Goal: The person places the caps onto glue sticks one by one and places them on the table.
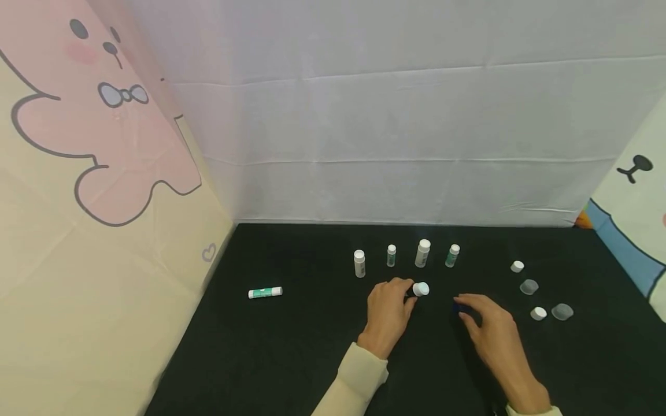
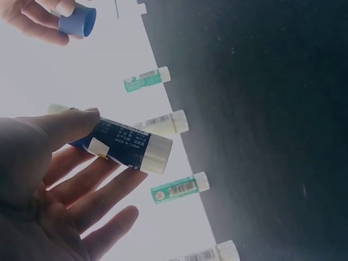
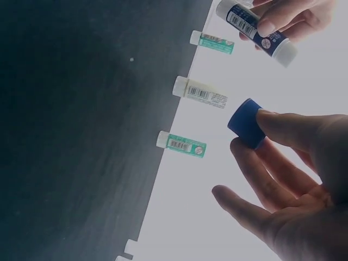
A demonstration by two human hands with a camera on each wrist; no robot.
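My left hand [image 1: 387, 312] grips a dark blue glue stick [image 2: 126, 145] with white ends, thumb on one side and fingers on the other. Its white top [image 1: 421, 289] points up and to the right in the head view. Between thumb and fingers, my right hand [image 1: 494, 332] pinches a dark blue cap [image 3: 246, 124], held apart from the glue stick. Behind the hands stand two white glue sticks, one at the left [image 1: 359, 264] and one further right [image 1: 422, 254], and two small green ones, one in the middle [image 1: 391, 256] and one at the row's right end [image 1: 452, 256].
A green and white glue stick [image 1: 265, 293] lies on the black table [image 1: 234, 358] at the left. At the right are two white caps [image 1: 538, 314] and two translucent caps [image 1: 562, 312]. A white cloth wall [image 1: 406, 144] rises behind the table, with printed curtains at both sides.
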